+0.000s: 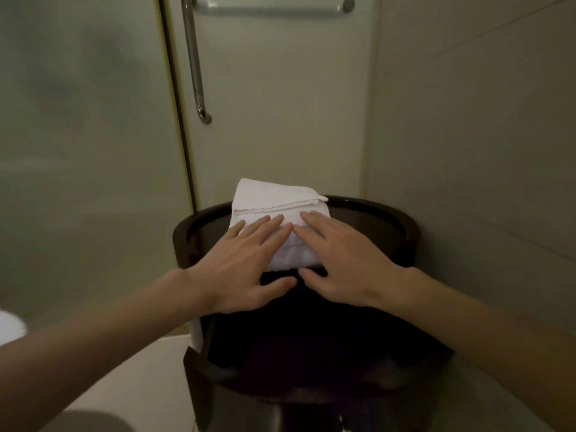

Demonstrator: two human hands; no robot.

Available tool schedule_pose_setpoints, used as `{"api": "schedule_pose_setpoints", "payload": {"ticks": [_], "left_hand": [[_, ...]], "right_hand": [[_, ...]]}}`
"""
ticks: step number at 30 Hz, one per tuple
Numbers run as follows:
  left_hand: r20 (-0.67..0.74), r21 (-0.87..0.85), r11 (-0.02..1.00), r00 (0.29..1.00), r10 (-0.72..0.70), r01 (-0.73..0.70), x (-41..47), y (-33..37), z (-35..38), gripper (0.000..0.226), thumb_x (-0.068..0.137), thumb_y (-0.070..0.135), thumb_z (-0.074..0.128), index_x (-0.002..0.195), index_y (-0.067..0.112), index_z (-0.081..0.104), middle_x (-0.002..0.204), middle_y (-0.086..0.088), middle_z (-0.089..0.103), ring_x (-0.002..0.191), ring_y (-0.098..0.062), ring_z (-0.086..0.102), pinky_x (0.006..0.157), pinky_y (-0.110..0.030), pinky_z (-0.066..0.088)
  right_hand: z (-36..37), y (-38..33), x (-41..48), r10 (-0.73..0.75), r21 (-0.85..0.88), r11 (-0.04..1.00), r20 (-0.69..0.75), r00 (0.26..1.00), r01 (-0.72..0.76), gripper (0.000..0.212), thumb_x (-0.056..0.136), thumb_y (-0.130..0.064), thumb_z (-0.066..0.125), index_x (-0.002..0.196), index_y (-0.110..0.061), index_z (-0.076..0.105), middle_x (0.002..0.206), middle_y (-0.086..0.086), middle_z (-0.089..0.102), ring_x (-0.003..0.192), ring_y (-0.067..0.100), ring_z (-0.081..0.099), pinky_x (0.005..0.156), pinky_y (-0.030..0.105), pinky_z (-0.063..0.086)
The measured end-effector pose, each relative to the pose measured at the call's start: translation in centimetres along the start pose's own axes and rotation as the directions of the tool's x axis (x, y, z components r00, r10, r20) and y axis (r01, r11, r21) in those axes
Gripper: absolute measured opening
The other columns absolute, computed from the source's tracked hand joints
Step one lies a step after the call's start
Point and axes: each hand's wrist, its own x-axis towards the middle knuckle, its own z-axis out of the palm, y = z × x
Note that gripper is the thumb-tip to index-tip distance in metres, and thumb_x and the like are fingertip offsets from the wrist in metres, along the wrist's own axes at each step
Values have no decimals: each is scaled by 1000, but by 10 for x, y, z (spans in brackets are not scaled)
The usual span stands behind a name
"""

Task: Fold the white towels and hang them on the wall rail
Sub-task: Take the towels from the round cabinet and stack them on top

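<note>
The folded white towel (279, 213) is being flattened by the released left hand (243, 263) and right hand (343, 260), likely awaiting lifting to the 12 o'clock wall rail (271, 9).

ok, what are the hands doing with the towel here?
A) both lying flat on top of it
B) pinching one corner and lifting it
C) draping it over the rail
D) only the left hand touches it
A: the left hand and right hand both lie with straight fingers on the folded white towel, which sits on the dark round stand, not on the wall rail.
</note>
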Motion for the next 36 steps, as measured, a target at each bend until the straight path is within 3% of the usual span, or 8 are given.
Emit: {"api": "schedule_pose_setpoints", "payload": {"ticks": [5,10,15,19,23,27,36], "left_hand": [[26,-69,997,999,27,-25,-39,26,11,86,80,77,11,148,32,-16,158,5,-12,145,-11,-14,119,-37,-3],[53,-130,991,998,37,-30,-71,44,33,87,76,80,5,149,35,-8,158,6,-11,144,-9,-16,118,-36,-6],[127,-119,993,992,-2,17,-81,43,49,89,71,86,3,145,41,-19,156,10,-21,141,-6,-25,118,-35,-9],[115,-144,989,993,4,13,-79,37,56,99,65,94,6,147,40,-11,157,10,-14,142,-6,-21,119,-36,-7],[26,-166,985,998,53,-48,-79,32,60,106,67,93,28,151,30,13,158,3,9,146,-15,-1,115,-38,2],[65,-164,986,998,25,-14,-77,26,59,111,60,97,27,148,35,-1,157,9,-7,144,-7,-14,117,-35,-5],[94,-73,997,996,-5,12,-60,17,57,110,58,98,15,145,36,-15,157,8,-14,143,-8,-20,116,-32,-13]], "right_hand": [[-3,-11,-39,38,101,994,-8,999,-37,68,87,-51,47,147,-22,33,157,7,25,145,20,19,116,28,15],[13,-18,-83,106,188,978,-50,993,-95,67,86,-52,42,144,-19,41,152,7,35,142,19,28,113,31,22],[36,-18,-112,77,178,981,31,997,-81,68,90,-61,34,149,-27,30,157,2,23,146,13,14,116,30,11],[44,-17,-116,57,95,994,36,998,-60,66,93,-63,29,145,-24,36,152,7,35,143,19,27,114,37,20],[44,-15,-115,14,79,997,-20,1000,-13,63,93,-62,33,140,-21,43,147,7,43,138,20,38,111,42,31],[45,-12,-113,-3,57,998,-42,999,6,64,92,-63,34,136,-20,49,144,7,47,135,20,41,110,40,30],[46,0,-95,4,-25,1000,37,999,-3,69,92,-68,28,130,-18,56,138,8,54,130,22,48,107,40,34]]}}
